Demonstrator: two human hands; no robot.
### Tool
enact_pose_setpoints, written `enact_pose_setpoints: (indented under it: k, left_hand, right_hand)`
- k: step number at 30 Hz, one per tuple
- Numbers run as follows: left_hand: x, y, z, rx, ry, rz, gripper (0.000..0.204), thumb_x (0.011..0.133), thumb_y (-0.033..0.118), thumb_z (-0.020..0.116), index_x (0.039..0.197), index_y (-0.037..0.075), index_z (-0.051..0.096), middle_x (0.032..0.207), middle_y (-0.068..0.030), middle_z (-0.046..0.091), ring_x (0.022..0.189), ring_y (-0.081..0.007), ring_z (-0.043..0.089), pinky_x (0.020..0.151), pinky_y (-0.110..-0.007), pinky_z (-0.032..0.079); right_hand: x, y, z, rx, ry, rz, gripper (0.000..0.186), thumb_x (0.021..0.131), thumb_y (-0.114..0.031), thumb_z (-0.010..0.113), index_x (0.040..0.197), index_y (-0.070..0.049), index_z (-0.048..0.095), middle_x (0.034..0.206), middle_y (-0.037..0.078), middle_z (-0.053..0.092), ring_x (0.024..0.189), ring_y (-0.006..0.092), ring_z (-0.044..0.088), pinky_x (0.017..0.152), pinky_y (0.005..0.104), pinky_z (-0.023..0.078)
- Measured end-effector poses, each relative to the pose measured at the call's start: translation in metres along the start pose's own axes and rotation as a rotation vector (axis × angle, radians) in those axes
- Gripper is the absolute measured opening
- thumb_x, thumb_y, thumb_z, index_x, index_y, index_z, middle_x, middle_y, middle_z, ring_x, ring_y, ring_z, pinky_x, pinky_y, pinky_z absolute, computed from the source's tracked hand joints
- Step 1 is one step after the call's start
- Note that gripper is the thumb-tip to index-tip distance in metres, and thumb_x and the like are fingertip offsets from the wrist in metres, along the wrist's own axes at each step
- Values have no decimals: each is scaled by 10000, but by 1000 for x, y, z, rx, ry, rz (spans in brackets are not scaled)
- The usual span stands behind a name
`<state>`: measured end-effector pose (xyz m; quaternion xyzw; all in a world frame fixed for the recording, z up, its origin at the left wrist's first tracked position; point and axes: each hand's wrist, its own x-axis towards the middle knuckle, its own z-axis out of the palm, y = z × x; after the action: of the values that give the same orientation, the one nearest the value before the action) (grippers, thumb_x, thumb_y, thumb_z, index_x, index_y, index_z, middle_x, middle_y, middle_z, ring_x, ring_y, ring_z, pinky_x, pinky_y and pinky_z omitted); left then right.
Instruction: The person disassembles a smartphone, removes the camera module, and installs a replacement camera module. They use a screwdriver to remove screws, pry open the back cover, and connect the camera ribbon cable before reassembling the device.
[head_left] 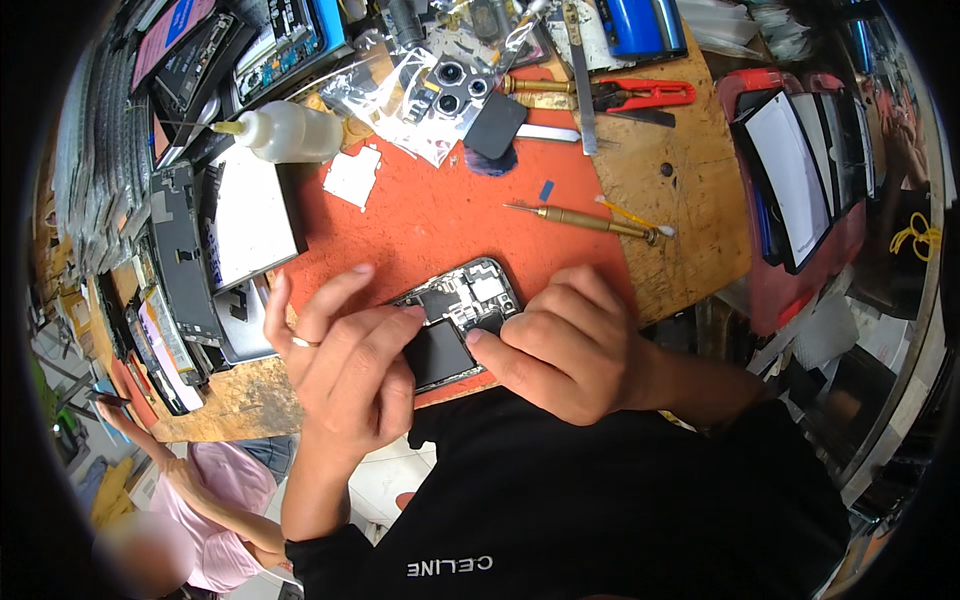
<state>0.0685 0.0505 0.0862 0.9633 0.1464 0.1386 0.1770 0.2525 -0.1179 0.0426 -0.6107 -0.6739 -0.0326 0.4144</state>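
An opened phone (435, 352) lies tilted on the orange mat (410, 210), its circuit board and dark battery exposed. My left hand (345, 375) holds its left side, one fingertip on the board and other fingers raised. My right hand (570, 350) is curled at its right side, a fingertip pressing on the phone's lower inner part. Beyond it lie a brass screwdriver (570, 217), a swab (630, 213), a small blue piece (547, 189) and a white cut sheet (350, 178).
Stacked phone parts (185, 250) and a white bottle (290, 135) crowd the left. Bagged camera parts (445, 90) and red-handled pliers (650, 94) lie at the back. A red tray (760, 310) holds panels at right. Another person in pink (220, 480) is at lower left.
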Motion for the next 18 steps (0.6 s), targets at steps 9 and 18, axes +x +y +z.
enact_pose_setpoints:
  k: [9, 18]
  left_hand:
    - [3, 10, -2, 129, -51, 102, 309, 894, 205, 692, 1158, 220, 851, 1035, 55, 733, 1170, -224, 660, 1255, -544, 258]
    - [10, -2, -2, -65, -118, 138, 342, 778, 236, 711, 1077, 194, 871, 970, 40, 723, 1151, -253, 655, 1256, -570, 237]
  right_hand:
    - [-8, -4, -7, 5, 43, -14, 265, 812, -75, 830, 1076, -66, 802, 854, -40, 581, 680, 135, 536, 658, 336, 401]
    - [-22, -8, -5, -21, 33, 46, 290, 791, -95, 856, 1076, -79, 803, 831, -52, 560, 665, 138, 520, 662, 355, 416]
